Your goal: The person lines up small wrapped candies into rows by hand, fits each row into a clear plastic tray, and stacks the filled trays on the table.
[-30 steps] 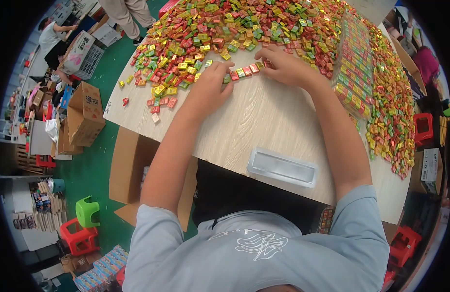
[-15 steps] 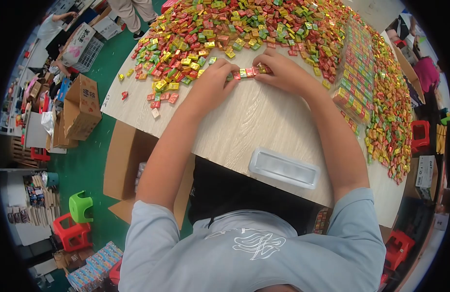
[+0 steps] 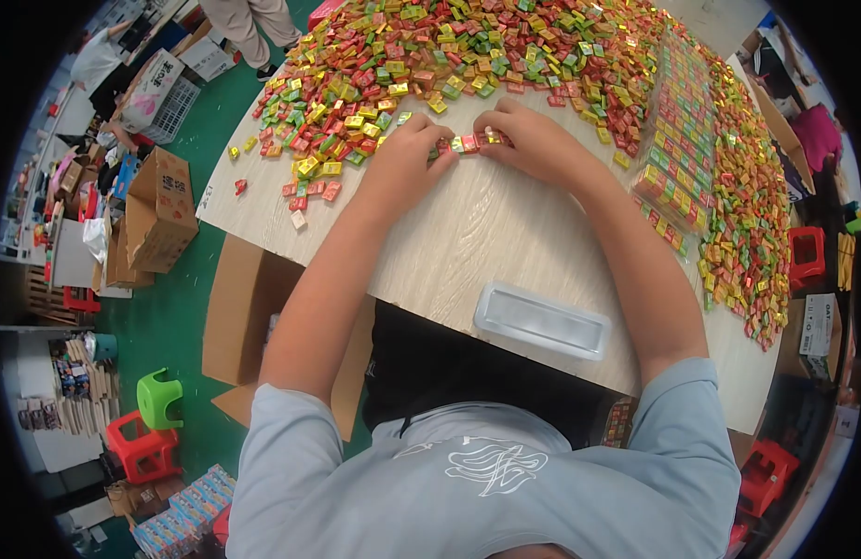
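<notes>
A short row of small wrapped candies (image 3: 467, 144), red, green and white, lies on the table between my hands. My left hand (image 3: 413, 160) has its fingers curled around the left end of the row. At the right end, the fingers of my right hand (image 3: 526, 140) are bent down onto the candies. Fingers hide part of the row at both ends. Nearer my body, a clear plastic tray (image 3: 542, 347) rests close to the table edge. A large heap of candies (image 3: 467, 47) spreads just beyond my hands.
Right of my right arm stands a clear case packed with rows of candies (image 3: 677, 140), with more loose candies (image 3: 742, 252) beyond. A few stray candies (image 3: 300, 220) lie left on the table (image 3: 449, 252). An open cardboard box (image 3: 235, 307) stands below the left edge.
My right hand has shifted slightly left, so less of the candy row shows between my hands. My left hand stays almost in place.
</notes>
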The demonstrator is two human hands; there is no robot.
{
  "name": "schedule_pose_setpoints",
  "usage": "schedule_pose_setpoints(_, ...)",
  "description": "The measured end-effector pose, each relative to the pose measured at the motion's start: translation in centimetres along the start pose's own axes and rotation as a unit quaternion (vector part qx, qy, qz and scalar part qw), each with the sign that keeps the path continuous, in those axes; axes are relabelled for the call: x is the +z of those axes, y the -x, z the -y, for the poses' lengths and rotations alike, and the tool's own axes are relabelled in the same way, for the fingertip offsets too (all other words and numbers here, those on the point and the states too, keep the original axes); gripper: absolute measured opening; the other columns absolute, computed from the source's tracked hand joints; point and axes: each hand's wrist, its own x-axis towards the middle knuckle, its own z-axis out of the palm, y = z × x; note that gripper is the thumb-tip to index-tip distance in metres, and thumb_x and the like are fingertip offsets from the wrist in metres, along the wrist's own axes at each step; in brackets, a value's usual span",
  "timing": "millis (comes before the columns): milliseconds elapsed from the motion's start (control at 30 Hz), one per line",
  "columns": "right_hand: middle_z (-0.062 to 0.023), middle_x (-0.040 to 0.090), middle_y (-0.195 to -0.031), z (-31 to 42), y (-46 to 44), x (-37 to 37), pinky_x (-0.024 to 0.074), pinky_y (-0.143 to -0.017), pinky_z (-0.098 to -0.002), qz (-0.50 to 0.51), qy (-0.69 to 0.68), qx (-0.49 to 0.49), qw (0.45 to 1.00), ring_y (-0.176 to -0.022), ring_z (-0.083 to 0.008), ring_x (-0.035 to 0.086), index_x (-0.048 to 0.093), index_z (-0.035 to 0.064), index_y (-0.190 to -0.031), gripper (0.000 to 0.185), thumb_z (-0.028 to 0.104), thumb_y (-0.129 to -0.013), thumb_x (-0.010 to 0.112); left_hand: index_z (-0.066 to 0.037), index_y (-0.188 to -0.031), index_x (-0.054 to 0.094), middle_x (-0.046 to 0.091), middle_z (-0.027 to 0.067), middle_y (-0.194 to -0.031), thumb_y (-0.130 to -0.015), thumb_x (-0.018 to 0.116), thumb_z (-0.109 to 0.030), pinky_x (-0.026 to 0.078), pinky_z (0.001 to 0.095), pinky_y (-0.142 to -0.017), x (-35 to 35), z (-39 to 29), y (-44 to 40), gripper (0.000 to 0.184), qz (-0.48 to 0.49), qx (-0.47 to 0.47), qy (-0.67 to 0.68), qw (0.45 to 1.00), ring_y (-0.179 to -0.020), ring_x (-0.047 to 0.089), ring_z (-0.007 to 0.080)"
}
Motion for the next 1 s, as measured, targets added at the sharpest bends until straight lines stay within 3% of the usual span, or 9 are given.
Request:
schedule_pose_setpoints(167,-0.0153,0.062,-0.11,0.3,0.1,0.5,0.0522,-0.082,-0.0438,-0.012,0.02,0.006,1.0,-0.097,-0.0335,0.065,0.069,0.0122,-0.116,0.027,0.027,-0.094,0.076,-0.002,-0.111,0.072,0.065,0.0139,-0.105,-0.092,0.076,-0.018,0.054,0.0415,-0.085,0.2,0.1,0.1,0.025,-0.019,0.009,-0.003,1.0,-0.097,0.067,0.0332)
schedule_pose_setpoints(333,-0.0184,0.063,-0.108,1.1,0.0,0.9,0.0532,-0.087,-0.0485,-0.031,0.039,0.028,0.998,-0.104,-0.0387,0.065,0.072,0.0146,-0.111,0.033,0.041,-0.093,0.075,-0.006,-0.109,0.074,0.064,0.0142,-0.101,-0.089,0.078,-0.019,0.055,0.0441,-0.083,0.3,0.1,0.1,0.025,-0.019,0.026,-0.019,0.999,-0.097,0.067,0.034)
schedule_pose_setpoints(600,-0.017,0.063,-0.107,1.6,0.4,1.1,0.053,-0.087,-0.0476,-0.042,0.053,0.024,0.997,-0.104,-0.0379,0.065,0.071,0.0161,-0.111,0.028,0.036,-0.092,0.074,-0.006,-0.103,0.076,0.065,0.0161,-0.098,-0.085,0.079,-0.019,0.055,0.0464,-0.082,0.7,0.2,0.3,0.022,-0.048,0.037,0.001,0.998,-0.092,0.067,0.0358)
schedule_pose_setpoints(767,-0.0166,0.063,-0.106,2.8,0.7,0.6,0.0527,-0.087,-0.0472,-0.031,0.054,0.041,0.997,-0.103,-0.038,0.065,0.071,0.0155,-0.109,0.025,0.034,-0.093,0.074,-0.01,-0.107,0.076,0.064,0.0146,-0.099,-0.089,0.078,-0.024,0.055,0.045,-0.082,1.6,1.1,0.1,0.022,-0.056,0.026,0.006,0.998,-0.092,0.067,0.0341)
schedule_pose_setpoints(967,-0.018,0.063,-0.107,2.9,1.0,1.6,0.0527,-0.088,-0.0478,-0.068,0.076,0.041,0.994,-0.101,-0.0395,0.065,0.07,0.0104,-0.105,0.026,0.034,-0.095,0.073,-0.008,-0.103,0.076,0.064,0.019,-0.1,-0.088,0.077,-0.022,0.055,0.0485,-0.084,1.9,1.2,0.0,0.02,-0.078,0.047,0.017,0.996,-0.093,0.068,0.0382)
schedule_pose_setpoints(1000,-0.0177,0.062,-0.108,2.9,1.1,1.5,0.0527,-0.088,-0.0467,-0.064,0.076,0.046,0.994,-0.1,-0.0385,0.065,0.07,0.0097,-0.11,0.028,0.034,-0.095,0.074,-0.008,-0.102,0.076,0.064,0.0194,-0.101,-0.088,0.076,-0.022,0.055,0.0489,-0.084,1.8,1.2,0.0,0.019,-0.075,0.046,0.012,0.996,-0.095,0.068,0.0386)
